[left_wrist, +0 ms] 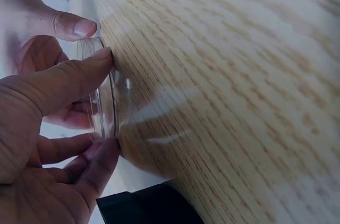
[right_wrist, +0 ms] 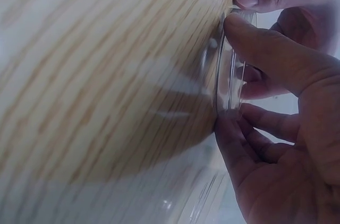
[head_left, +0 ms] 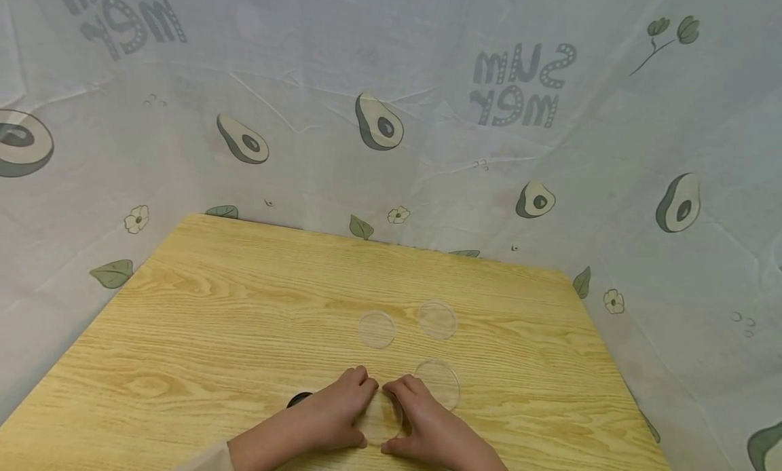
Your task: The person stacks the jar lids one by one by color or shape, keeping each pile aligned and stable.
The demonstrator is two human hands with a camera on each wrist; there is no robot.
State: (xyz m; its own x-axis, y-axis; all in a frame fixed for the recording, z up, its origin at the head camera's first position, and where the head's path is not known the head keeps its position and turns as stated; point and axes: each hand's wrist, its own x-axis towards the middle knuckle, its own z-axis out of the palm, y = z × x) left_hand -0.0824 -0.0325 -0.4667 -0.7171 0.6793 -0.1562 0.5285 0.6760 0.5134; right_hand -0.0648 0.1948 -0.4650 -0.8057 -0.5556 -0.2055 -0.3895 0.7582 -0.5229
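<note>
A clear, shallow round petri dish is at the near middle of the wooden table, between my two hands. My left hand grips its left side, thumb near me and fingertips at the far edge. From the opposite side my right hand pinches it the same way. In the left wrist view the petri dish shows stacked rims, close over the wood, with both thumbs at one edge. The right wrist view has fingertips pressed against the rim.
Three more clear round dishes lie on the table: one and another farther back, a third beside my right hand. A black round object is partly hidden behind my left forearm. Patterned cloth hangs around the table.
</note>
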